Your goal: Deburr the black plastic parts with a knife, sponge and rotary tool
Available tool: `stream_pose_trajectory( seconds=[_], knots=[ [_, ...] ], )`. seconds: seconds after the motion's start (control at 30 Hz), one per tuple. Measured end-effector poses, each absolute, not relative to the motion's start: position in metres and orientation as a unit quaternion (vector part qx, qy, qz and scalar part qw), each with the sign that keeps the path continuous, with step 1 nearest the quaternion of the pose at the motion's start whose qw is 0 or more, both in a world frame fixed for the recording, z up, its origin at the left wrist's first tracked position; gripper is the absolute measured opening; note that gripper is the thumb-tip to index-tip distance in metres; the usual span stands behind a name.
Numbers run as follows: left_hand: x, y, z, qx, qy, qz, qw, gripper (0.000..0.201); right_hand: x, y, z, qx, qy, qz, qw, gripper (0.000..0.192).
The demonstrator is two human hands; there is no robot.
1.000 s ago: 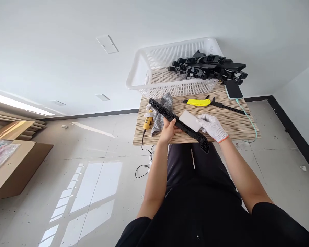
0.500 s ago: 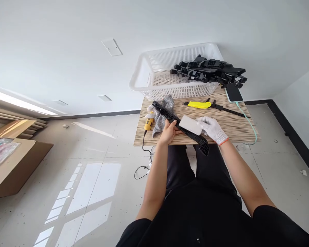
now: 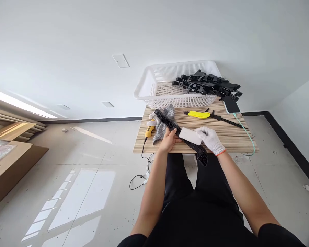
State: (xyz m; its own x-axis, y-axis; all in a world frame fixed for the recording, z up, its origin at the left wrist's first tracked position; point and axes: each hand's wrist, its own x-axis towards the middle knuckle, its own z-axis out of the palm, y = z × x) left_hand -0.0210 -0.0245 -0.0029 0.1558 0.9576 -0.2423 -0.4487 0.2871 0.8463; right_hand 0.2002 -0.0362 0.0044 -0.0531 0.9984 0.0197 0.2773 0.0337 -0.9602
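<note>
My bare left hand [image 3: 168, 140] is closed around the middle of a long black plastic part [image 3: 167, 120], which slants from upper left to lower right over the table. In my right hand [image 3: 208, 139], wearing a white knit glove with an orange cuff, is the end of a white rectangular pad [image 3: 191, 136]. The pad lies along the part's upper side and covers some of it; whether it presses on the surface I cannot tell. Behind the part's far end are a grey cloth [image 3: 161, 131] and a yellow corded tool [image 3: 149, 129], with a white glove [image 3: 152, 118] beside them.
A white plastic basket [image 3: 148, 84] stands at the table's back, with several black plastic parts [image 3: 208, 84] piled at its right. In front lie a yellow-handled tool [image 3: 199, 114] and a black caliper-like tool [image 3: 228, 120]. A phone [image 3: 231, 105] with a green cable is at right.
The view has tilted, so the table and basket sit lower in the picture. Both hands keep their hold on the black part and the white pad, with hardly any shift between them.
</note>
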Motion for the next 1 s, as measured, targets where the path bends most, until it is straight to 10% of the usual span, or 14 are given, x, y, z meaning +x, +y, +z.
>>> stream_pose_trajectory(
  seconds=[0.77,1.0],
  knots=[
    [-0.021,-0.027,-0.004,0.315,0.410,0.512,0.686,0.043,0.192,-0.049,0.002,-0.516,-0.711,0.294,0.377,0.033],
    [-0.020,-0.028,-0.003,0.317,0.410,0.512,0.685,0.045,0.188,-0.049,0.010,-0.589,-0.714,0.275,0.259,0.067]
  ],
)
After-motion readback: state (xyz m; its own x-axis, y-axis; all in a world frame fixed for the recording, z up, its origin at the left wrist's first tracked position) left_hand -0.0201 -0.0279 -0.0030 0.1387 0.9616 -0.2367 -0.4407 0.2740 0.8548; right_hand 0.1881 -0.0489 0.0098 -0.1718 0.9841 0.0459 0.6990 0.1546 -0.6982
